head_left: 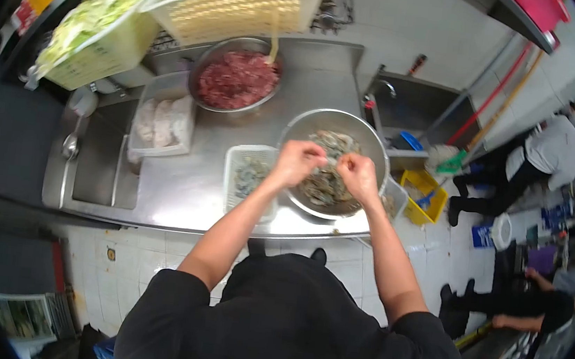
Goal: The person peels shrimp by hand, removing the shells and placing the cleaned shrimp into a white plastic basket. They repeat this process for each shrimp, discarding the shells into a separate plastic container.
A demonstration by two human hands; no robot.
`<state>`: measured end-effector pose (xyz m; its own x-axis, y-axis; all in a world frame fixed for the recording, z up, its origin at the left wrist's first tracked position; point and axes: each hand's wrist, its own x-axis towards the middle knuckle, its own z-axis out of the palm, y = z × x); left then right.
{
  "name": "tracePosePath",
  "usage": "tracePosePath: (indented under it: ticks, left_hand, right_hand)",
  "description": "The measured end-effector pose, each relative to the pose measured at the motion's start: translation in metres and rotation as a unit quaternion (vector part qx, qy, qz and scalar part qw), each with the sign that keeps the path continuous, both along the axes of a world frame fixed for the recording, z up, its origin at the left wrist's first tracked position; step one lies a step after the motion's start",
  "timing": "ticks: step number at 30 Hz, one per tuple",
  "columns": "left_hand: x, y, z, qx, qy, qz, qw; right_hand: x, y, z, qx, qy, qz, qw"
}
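Note:
Both my hands are over a large steel bowl [368, 142] full of grey shrimp [325, 187]. My left hand [296, 163] and my right hand [356, 175] are pinched together on one shrimp [331, 163] held between them above the pile. To the left of the bowl a white perforated basket [234, 156] holds a few peeled pieces. All of it stands on a steel counter [188, 190].
A steel bowl of minced red meat [236, 79] sits at the back, a clear tub of pale meat [162, 123] to its left. Baskets of cabbage [100, 27] and noodles [239, 3] stand above. A sink [410, 108] is right. Two people [549, 154] work on the tiled floor.

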<state>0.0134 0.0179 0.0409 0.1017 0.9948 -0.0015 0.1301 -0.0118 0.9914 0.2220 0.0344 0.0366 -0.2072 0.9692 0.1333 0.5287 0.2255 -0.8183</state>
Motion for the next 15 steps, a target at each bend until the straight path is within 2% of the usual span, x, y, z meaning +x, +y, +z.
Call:
tracePosePath:
  ticks: [1,3,4,5,6,8,10,11,13,15]
  left_hand:
    - [0.003,-0.001,0.0,0.026,-0.006,0.02,0.999]
    - [0.004,-0.003,0.007,-0.002,-0.04,0.072,0.997]
    - [0.001,-0.002,0.005,-0.004,-0.043,0.063,0.997]
    - [-0.004,-0.003,0.003,-0.006,-0.093,0.062,0.994]
    - [-0.008,-0.004,0.001,-0.007,-0.142,0.065,0.988]
    - [-0.014,-0.01,0.009,-0.024,-0.148,0.069,0.986]
    - [-0.019,-0.013,0.003,-0.037,-0.168,0.075,0.982]
    - [-0.023,-0.015,0.001,-0.04,-0.169,0.073,0.982]
    - [-0.034,-0.022,0.001,-0.004,-0.15,0.149,0.978]
    - [-0.05,-0.029,-0.015,0.006,-0.155,0.174,0.972]
  right_hand:
    - [0.011,0.001,-0.002,-0.003,-0.008,-0.019,1.0]
    - [0.036,0.006,-0.007,0.094,-0.025,-0.18,0.979]
    - [0.056,0.006,-0.003,0.105,-0.038,-0.207,0.972]
    - [0.081,0.012,-0.022,0.157,-0.058,-0.241,0.956]
    - [0.109,0.019,-0.044,0.152,-0.101,-0.273,0.945]
    - [0.143,0.022,-0.062,0.141,-0.146,-0.302,0.931]
    - [0.158,0.014,-0.064,-0.098,-0.313,-0.29,0.899]
    - [0.157,0.014,-0.068,-0.101,-0.314,-0.291,0.898]
    - [0.124,0.011,-0.049,0.031,-0.144,-0.293,0.945]
    - [0.079,0.001,-0.01,0.016,-0.085,-0.189,0.978]
